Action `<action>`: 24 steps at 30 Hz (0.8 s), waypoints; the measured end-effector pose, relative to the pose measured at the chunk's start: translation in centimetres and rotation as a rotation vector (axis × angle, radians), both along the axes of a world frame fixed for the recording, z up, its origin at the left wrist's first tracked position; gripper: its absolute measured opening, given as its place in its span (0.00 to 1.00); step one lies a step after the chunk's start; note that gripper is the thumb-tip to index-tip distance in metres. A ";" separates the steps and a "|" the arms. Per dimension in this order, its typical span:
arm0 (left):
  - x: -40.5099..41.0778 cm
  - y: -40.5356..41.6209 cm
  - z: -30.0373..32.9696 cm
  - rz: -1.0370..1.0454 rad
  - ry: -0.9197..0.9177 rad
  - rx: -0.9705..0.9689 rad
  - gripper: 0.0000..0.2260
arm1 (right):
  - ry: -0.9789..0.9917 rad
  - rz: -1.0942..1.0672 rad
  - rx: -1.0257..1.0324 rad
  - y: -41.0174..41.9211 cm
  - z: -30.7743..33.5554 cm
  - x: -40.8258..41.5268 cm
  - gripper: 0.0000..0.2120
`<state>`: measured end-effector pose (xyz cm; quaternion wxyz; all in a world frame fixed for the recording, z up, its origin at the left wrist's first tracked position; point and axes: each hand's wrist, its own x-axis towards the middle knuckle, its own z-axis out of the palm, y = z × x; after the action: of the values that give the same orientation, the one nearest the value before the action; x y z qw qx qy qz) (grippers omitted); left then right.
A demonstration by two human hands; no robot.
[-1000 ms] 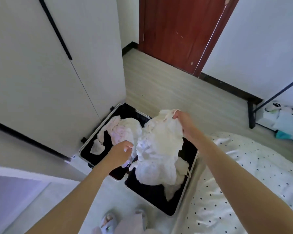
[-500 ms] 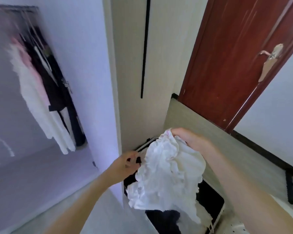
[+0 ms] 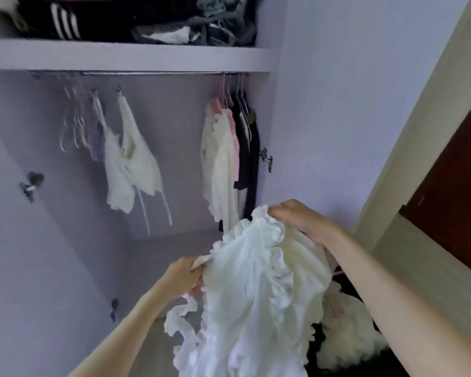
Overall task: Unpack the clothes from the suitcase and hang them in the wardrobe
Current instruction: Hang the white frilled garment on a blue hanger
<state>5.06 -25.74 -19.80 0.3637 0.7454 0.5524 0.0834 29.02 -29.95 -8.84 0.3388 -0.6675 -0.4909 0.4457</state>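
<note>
— What is the person holding?

— A white ruffled garment [image 3: 259,295], thin and crumpled, with frilled edges running down its front and along the lower hem. It hangs between the two hands in front of the open wardrobe [image 3: 310,131], at the near right of the scene.

— How do the hands hold it?

— The right hand [image 3: 301,220] has its fingers curled over the top edge of the cloth, bunching it. The left hand [image 3: 184,276] pinches a fold at the garment's left side, fingers closed on the fabric.

— And the suitcase?

— Only a dark part of the suitcase [image 3: 346,284] shows low at the right, behind the garment and under the right forearm, with more pale clothes [image 3: 348,338] lying in it.

— What is in the wardrobe?

— A metal rail [image 3: 147,74] runs under a shelf [image 3: 120,55]. At the far left of the rail hang empty hangers [image 3: 75,123], beside them two white tops [image 3: 131,164]. Farther right hang a cream piece, a pink one and dark ones [image 3: 229,159] close together. Folded dark clothes [image 3: 147,20] are piled on the shelf above.
</note>
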 end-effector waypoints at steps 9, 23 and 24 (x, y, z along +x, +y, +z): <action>-12.4 6.8 2.0 0.572 -0.445 -0.423 0.14 | 0.110 -0.078 0.064 15.0 0.9 -7.5 0.15; -16.1 17.4 7.7 0.651 -1.028 -0.467 0.04 | 0.199 -0.029 -0.050 29.6 -1.0 -12.2 0.19; -16.1 18.1 8.0 0.708 -1.095 -0.411 0.02 | 0.213 -0.016 -0.059 30.2 -0.9 -12.4 0.19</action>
<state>-11.02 -7.60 -11.76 0.6757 0.2858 0.5042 0.4557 16.60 0.28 -9.75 0.3727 -0.6299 -0.4336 0.5257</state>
